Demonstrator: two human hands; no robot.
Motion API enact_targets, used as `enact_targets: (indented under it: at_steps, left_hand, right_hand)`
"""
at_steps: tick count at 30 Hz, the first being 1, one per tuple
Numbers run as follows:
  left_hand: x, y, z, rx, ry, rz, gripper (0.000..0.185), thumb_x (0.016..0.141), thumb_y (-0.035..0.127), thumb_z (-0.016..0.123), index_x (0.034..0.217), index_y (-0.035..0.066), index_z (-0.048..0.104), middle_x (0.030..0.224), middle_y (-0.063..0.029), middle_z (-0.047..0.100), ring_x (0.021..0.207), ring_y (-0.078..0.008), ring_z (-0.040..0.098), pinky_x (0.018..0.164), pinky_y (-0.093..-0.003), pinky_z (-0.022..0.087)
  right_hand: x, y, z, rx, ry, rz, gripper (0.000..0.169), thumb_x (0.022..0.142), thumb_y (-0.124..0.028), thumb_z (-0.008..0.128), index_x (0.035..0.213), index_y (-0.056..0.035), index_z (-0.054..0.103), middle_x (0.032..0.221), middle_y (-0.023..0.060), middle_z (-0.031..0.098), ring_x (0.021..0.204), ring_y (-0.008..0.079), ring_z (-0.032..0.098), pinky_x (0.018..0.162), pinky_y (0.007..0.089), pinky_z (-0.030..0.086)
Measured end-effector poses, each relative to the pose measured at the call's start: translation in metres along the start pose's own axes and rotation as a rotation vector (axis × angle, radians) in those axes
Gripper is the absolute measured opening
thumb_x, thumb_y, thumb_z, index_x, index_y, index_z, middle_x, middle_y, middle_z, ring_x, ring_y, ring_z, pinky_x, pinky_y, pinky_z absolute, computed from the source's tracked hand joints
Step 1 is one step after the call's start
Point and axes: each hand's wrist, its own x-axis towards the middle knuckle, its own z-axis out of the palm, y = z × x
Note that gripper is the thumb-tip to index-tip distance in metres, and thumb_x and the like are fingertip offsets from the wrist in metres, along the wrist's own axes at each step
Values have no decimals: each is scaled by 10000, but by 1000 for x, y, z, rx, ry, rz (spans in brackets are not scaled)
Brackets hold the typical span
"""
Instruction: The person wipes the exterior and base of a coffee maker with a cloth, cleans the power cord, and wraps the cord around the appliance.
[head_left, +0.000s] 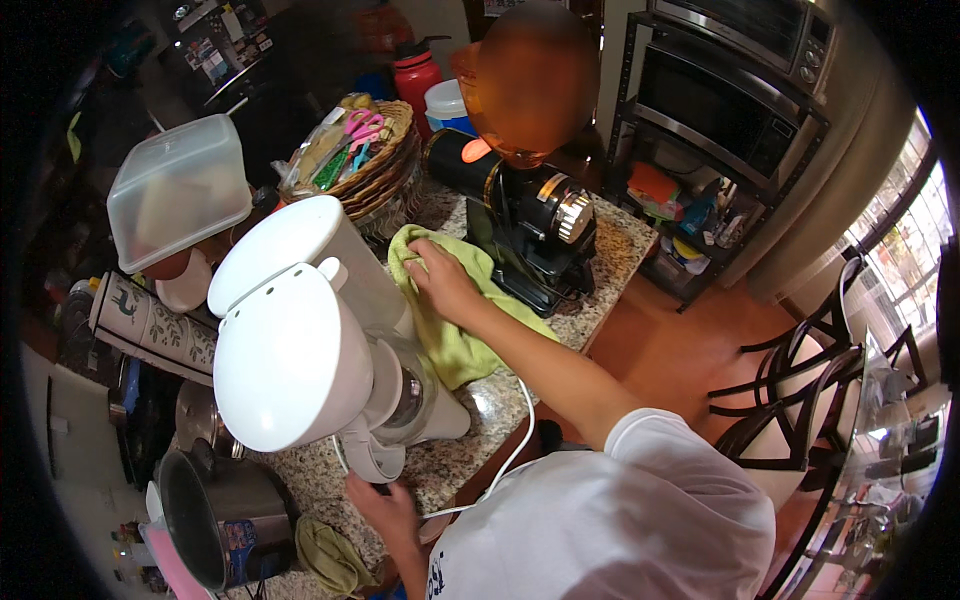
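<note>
A white drip coffee maker (292, 360) stands before me on the speckled granite counter (487, 405), its rounded lid uppermost. Its glass carafe (409, 394) is partly hidden, with the white handle (375, 459) towards me. My left hand (384, 508) is at the lower end of that handle, near the white power cord (517, 450); its fingertips are hidden, so its grip is unclear. To the right of the machine, my right hand (446, 285) has its fingers curled into a light green cloth (457, 352) spread on the counter.
Behind the cloth stands a black coffee grinder (517, 195) with an orange hopper (480, 97). Stacked wicker baskets (382, 180) hold scissors. Left are a clear plastic bin (180, 195), a dark pot (225, 517) and a crumpled green cloth (334, 551). Chairs (795, 390) stand right.
</note>
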Motion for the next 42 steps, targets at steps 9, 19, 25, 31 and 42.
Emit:
enact_targets:
  at_steps: [9, 19, 25, 31, 42]
  left_hand:
    - [-2, 104, 13, -398, -511, 179, 216, 781, 159, 732, 963, 83, 644, 771, -147, 623, 672, -293, 617, 600, -387, 493]
    - [19, 90, 24, -130, -258, 362, 349, 727, 42, 674, 1067, 103, 629, 993, -83, 651, 741, -312, 648, 643, -396, 519]
    - [19, 66, 7, -159, -286, 175, 296, 707, 52, 683, 995, 114, 653, 917, -75, 656, 747, -279, 652, 633, -371, 526]
    - [19, 62, 7, -209, -253, 210, 222, 769, 83, 665, 990, 89, 639, 916, -100, 650, 723, -307, 643, 609, -378, 513]
    - [-8, 18, -38, -189, -383, 543, 316, 656, 216, 805, 870, 83, 614, 967, -89, 637, 880, -295, 589, 788, -414, 440]
  right_hand:
    - [20, 39, 27, -442, -380, -231, 419, 790, -97, 629, 1201, -99, 545, 1147, 148, 616, 1053, 360, 570, 851, 447, 482]
    - [-31, 27, 6, -425, -217, -228, 198, 771, -51, 554, 968, -30, 570, 902, 156, 588, 930, 349, 539, 809, 427, 468]
    - [-95, -15, -41, -570, -423, -88, 315, 808, -91, 559, 1103, 17, 537, 927, 180, 578, 936, 353, 531, 816, 433, 457]
    - [-170, -65, -119, -546, -549, 105, 429, 859, -164, 587, 1243, 12, 516, 1004, 174, 606, 994, 349, 547, 838, 422, 470]
    - [-69, -41, -74, -278, 76, -131, 376, 913, -198, 539, 1210, 33, 550, 1112, 216, 610, 1027, 387, 569, 905, 423, 450]
